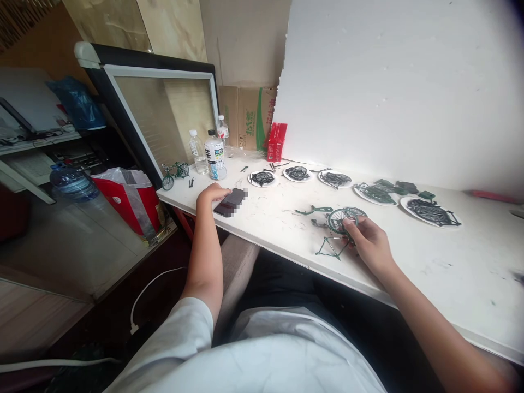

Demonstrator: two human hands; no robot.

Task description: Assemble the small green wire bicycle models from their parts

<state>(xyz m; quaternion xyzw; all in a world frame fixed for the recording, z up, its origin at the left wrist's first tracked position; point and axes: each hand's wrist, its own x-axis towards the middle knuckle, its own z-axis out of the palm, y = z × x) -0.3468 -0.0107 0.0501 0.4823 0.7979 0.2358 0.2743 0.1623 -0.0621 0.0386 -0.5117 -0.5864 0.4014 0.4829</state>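
Note:
At the near table edge, my left hand (213, 192) rests against a dark phone (229, 203), one digit reaching over its top side and the other fingers mostly hidden. My right hand (373, 243) is closed in a pinch on a small green spoked model bicycle wheel (341, 220), just above the table. Behind it, a second wheel (357, 212) shows in part. Close by lie a green miniature bicycle frame (329, 248), a curved green part (315, 209) and small dark parts (320, 222).
White plates with dark or green parts, such as the right one (403, 203), line the back. An assembled miniature bicycle (176, 173) stands at the left, near bottles (215, 158). A red box (277, 142) and a cardboard box (248, 117) stand behind. A framed panel (164, 109) leans at left.

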